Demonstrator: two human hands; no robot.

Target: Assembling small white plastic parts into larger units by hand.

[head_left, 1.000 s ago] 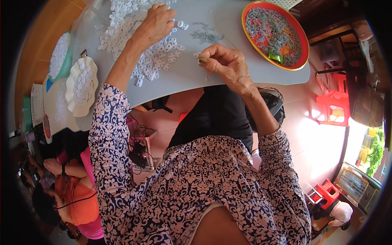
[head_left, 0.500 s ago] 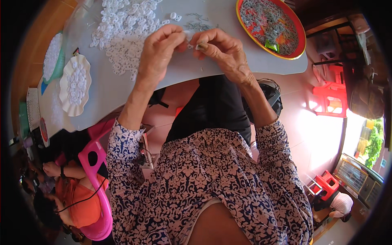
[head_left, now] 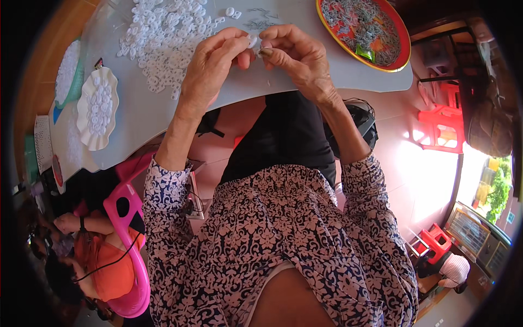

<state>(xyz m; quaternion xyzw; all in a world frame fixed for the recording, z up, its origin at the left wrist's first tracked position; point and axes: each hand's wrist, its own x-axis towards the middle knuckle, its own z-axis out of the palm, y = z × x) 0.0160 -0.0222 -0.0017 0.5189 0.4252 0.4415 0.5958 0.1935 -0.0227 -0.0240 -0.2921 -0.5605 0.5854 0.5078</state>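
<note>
My left hand (head_left: 217, 65) is pinched over the table's near edge, holding a small white plastic piece (head_left: 252, 41) between thumb and forefinger. Facing it, my right hand (head_left: 298, 62) has thumb and fingertips pressed together close to that piece; whatever it grips is too small to make out. A heap of small white plastic pieces (head_left: 160, 41), some with holes, spreads on the grey table (head_left: 144, 117) beyond my left hand. A few thin grey metal pieces (head_left: 260, 24) lie just past my fingertips. Many more metal pieces fill a red round tray (head_left: 405, 46) at right.
On the left stand a white wavy-edged dish (head_left: 83, 122) and a green basket (head_left: 78, 90), both with white pieces. A person in orange (head_left: 111, 267) sits by a pink chair (head_left: 139, 294) at lower left. Red stools (head_left: 444, 128) stand at right.
Both hands have shifted slightly up and away from my body. The white piece at my left fingertips now shows more plainly between the hands.
</note>
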